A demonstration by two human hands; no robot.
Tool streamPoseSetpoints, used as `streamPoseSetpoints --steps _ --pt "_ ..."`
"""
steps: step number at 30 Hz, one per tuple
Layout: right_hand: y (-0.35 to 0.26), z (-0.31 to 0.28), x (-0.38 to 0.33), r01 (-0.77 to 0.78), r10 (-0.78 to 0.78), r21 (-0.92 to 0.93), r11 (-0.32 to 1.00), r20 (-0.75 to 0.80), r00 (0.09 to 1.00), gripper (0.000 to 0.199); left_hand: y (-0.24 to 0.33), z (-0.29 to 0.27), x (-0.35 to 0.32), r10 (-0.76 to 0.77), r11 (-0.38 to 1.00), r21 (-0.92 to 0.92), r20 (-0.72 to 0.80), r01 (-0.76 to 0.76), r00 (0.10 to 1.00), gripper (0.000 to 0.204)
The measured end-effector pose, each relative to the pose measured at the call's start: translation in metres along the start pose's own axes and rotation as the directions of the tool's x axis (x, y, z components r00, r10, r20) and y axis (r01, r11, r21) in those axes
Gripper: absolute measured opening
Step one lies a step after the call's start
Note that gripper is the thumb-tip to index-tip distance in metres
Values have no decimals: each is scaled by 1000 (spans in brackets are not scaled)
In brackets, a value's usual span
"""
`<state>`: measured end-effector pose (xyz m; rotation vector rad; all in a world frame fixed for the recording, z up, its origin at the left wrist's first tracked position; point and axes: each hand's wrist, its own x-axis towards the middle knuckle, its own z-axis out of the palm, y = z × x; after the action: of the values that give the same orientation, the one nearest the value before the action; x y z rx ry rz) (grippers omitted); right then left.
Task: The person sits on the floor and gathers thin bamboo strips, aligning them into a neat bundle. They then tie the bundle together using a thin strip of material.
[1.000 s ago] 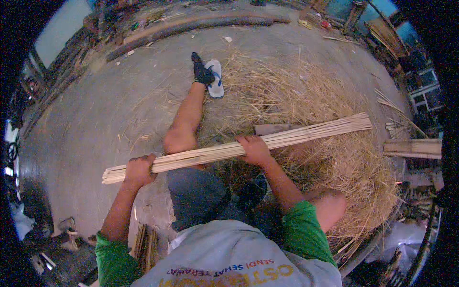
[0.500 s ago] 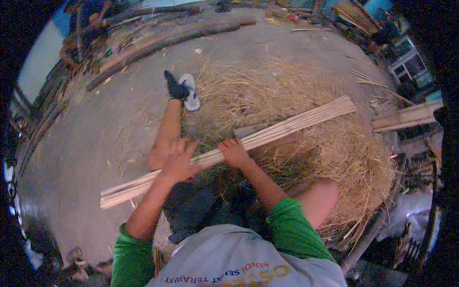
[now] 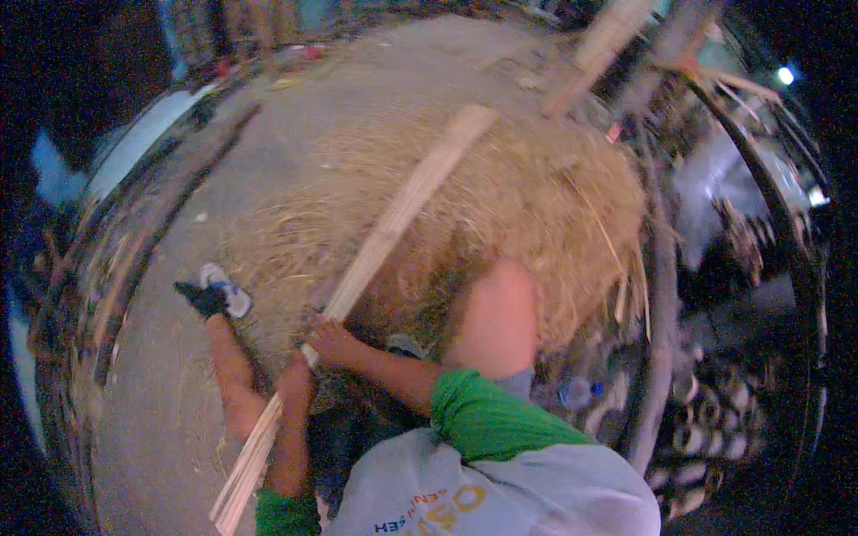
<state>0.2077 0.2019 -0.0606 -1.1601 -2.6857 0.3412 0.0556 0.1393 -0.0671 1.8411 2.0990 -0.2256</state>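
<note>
A long bundle of pale bamboo strips (image 3: 384, 228) slants across my lap, from the lower left up to the far middle. My right hand (image 3: 332, 343) is closed around it near my knees. Just nearer to me, my left hand (image 3: 297, 377) grips the same bundle, its fingers smeared by motion. Part of the bundle is hidden behind my left forearm; its near end shows past that arm. Under the far half lies a heap of straw-like shavings (image 3: 545, 196).
My left foot has a dark sock and a white sandal (image 3: 228, 290). A long dark pole (image 3: 179, 210) lies on the floor at left. Thick bamboo (image 3: 599, 54) sticks in at the far right. A curved pole (image 3: 661, 357) and cut bamboo pieces (image 3: 706, 429) are at right.
The view has turned to the right. The bundle has swung from nearly crosswise to pointing steeply away from me, and my hands have come closer together on it.
</note>
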Motion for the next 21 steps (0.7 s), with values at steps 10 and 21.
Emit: streamPoseSetpoints --steps 10,21 --pt "118 -311 -222 -497 680 466 732 -451 578 35 -7 -22 -15 87 992 98 -128 -74 988 38" --pt "117 -32 -573 -974 936 -137 182 328 129 27 -21 -15 -24 187 975 143 -92 -173 978 51"
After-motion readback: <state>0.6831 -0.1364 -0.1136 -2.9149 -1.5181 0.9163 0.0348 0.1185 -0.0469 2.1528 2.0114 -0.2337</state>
